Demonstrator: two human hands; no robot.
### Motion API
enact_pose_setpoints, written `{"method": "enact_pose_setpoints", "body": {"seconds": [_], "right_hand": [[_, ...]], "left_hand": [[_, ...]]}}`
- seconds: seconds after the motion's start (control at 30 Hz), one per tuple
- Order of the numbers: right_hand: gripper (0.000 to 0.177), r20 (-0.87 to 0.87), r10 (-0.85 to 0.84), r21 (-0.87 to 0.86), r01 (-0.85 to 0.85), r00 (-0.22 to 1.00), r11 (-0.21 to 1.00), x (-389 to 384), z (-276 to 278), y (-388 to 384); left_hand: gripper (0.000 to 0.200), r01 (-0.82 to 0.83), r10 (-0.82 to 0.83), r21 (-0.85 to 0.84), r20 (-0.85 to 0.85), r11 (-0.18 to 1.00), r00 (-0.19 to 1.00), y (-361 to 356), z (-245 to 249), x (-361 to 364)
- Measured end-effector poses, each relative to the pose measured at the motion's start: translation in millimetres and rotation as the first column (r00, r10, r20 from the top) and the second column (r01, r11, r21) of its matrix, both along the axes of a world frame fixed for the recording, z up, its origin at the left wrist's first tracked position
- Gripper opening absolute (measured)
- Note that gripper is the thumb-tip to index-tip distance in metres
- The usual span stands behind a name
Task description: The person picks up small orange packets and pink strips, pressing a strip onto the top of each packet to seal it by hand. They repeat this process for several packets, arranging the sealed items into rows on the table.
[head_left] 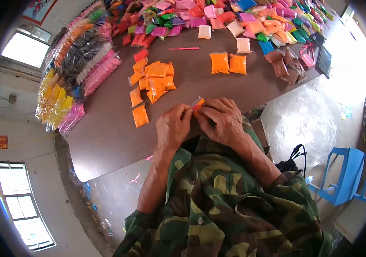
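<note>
My left hand [172,127] and my right hand [220,120] meet at the near edge of the brown table [106,132]. Together they pinch a small orange packet [197,103], only its tip showing between the fingers. Just beyond my hands lies a heap of orange packets [155,79], with two loose ones [138,107] to its left. Two fuller orange packets [228,63] sit farther back.
Many packets in mixed colours [217,17] cover the far end of the table. Brown packets [286,66] lie at the right. Bundled packets in clear bags [73,68] hang off the left edge. A clear plastic bag [298,120] and blue stool [346,175] stand on the right.
</note>
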State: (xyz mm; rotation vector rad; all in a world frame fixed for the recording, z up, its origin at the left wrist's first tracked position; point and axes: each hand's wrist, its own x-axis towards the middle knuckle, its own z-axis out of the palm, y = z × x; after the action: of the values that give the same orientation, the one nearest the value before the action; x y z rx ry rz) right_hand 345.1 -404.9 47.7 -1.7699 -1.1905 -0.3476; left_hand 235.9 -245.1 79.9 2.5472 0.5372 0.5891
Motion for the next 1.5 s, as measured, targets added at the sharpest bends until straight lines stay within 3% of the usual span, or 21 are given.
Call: {"method": "enact_pose_setpoints", "body": {"seconds": [0.03,0.13,0.23,0.33,0.47,0.57,0.67,0.77,0.87,1.0,1.1,1.2,1.3,1.4,1.5], "right_hand": [[0.020,-0.002,0.014,0.005,-0.014,1.000,1.000,-0.3,1.1,-0.9],[0.022,-0.002,0.037,0.007,-0.037,0.999,0.999,4.2,3.2,-2.4],[0.022,-0.019,0.020,-0.013,-0.020,1.000,1.000,-0.2,-3.4,-4.4],[0.025,-0.028,-0.003,0.005,0.003,1.000,1.000,-0.9,-6.5,-0.2],[0.025,-0.051,0.000,0.006,0.000,0.999,1.000,0.0,-2.1,0.0],[0.024,-0.069,-0.021,0.005,0.021,0.997,1.000,0.4,0.3,2.0],[0.023,-0.083,-0.015,0.004,0.015,0.996,1.000,-1.0,0.0,-0.5],[0.020,-0.086,0.026,-0.010,-0.027,0.996,1.000,2.7,-2.0,-1.6],[0.016,-0.108,0.054,-0.007,-0.055,0.993,0.998,5.2,-0.4,-3.3],[0.013,-0.180,0.069,-0.072,-0.083,0.981,0.994,9.6,12.4,-6.6],[0.009,-0.182,0.041,-0.035,-0.048,0.982,0.998,9.9,10.9,-2.1],[0.012,-0.267,0.033,-0.127,-0.069,0.963,0.989,12.2,13.9,-0.7],[0.010,-0.249,0.005,-0.140,-0.041,0.969,0.989,11.5,13.3,3.0],[0.009,-0.225,-0.032,-0.199,-0.014,0.974,0.980,9.2,13.7,3.6],[0.009,-0.168,-0.036,-0.139,0.013,0.985,0.990,6.6,17.3,3.5]], "left_hand": [[0.010,-0.025,0.025,0.057,-0.006,0.998,1.000,4.4,-1.7,-1.1],[0.008,-0.081,0.076,-0.103,-0.043,0.991,0.996,16.4,4.3,-1.9],[0.007,-0.023,0.028,-0.159,0.029,0.987,0.999,-3.4,9.4,-9.3],[0.006,0.015,-0.009,-0.090,0.065,0.996,0.998,-10.3,-8.4,-12.9],[0.007,-0.083,0.083,0.029,-0.007,0.996,0.996,4.8,-8.0,-6.3],[0.007,-0.089,0.089,-0.075,-0.001,0.993,0.996,6.8,-1.3,-9.2],[0.007,0.066,-0.050,-0.141,0.114,0.988,0.992,-10.1,-1.5,-15.1],[0.007,0.014,-0.019,0.044,0.109,0.999,0.994,-3.6,-13.9,-12.2],[0.008,-0.062,0.057,0.056,0.090,0.996,0.994,13.3,-10.4,-4.8],[0.007,-0.012,0.023,-0.203,0.054,0.979,0.998,-7.9,12.5,-18.2],[0.009,0.053,-0.050,-0.090,0.041,0.994,0.998,-18.6,-7.4,-27.8],[0.008,-0.002,0.001,0.020,0.057,1.000,0.998,-8.4,-14.5,-21.0],[0.007,-0.055,0.055,0.000,0.041,0.999,0.998,0.9,-9.5,-14.7],[0.010,-0.039,0.041,-0.131,0.012,0.991,0.999,-9.5,-1.4,-22.7],[0.009,0.025,-0.025,-0.007,0.101,1.000,0.995,-13.3,-8.3,-25.1]]}}
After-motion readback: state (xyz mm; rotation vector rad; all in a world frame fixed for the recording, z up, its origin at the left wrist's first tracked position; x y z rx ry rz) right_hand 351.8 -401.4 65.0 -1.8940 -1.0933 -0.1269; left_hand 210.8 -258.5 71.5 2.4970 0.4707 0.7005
